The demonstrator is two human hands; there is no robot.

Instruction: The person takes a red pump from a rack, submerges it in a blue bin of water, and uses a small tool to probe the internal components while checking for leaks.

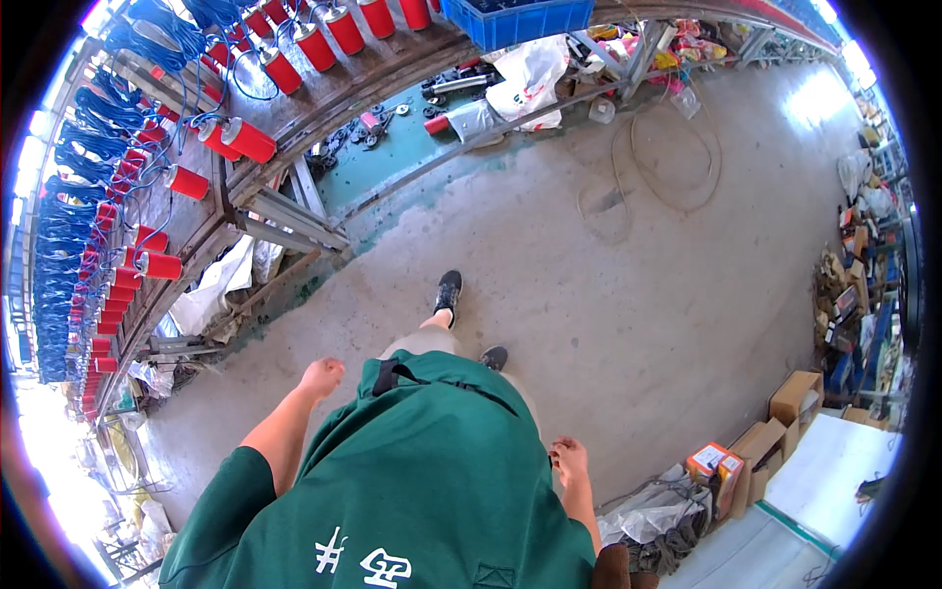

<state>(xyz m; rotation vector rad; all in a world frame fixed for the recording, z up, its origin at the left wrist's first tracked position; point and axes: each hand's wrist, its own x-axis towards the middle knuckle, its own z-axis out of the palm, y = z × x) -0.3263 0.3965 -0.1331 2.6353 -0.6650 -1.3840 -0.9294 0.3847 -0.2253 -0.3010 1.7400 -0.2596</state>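
I am on my feet on a concrete floor (pixel 638 285), in a green shirt and black shoes. My left hand (pixel 322 376) hangs beside my body with the fingers curled into a loose fist and nothing in it. My right hand (pixel 568 458) hangs at my right side, fingers loosely apart, holding nothing. Neither hand touches anything. The long workbench (pixel 294 128) to my left carries rows of red cylinders (pixel 247 140) with blue cables (pixel 88 108); it is the thing nearest my left hand.
A blue crate (pixel 517 20) sits at the bench's far end, with white bags (pixel 530 74) and metal parts below. A cable loop (pixel 667 157) lies on the floor ahead. Cardboard boxes (pixel 775 432) and grey bags (pixel 653 515) stand at my right, cluttered shelves (pixel 854 285) beyond.
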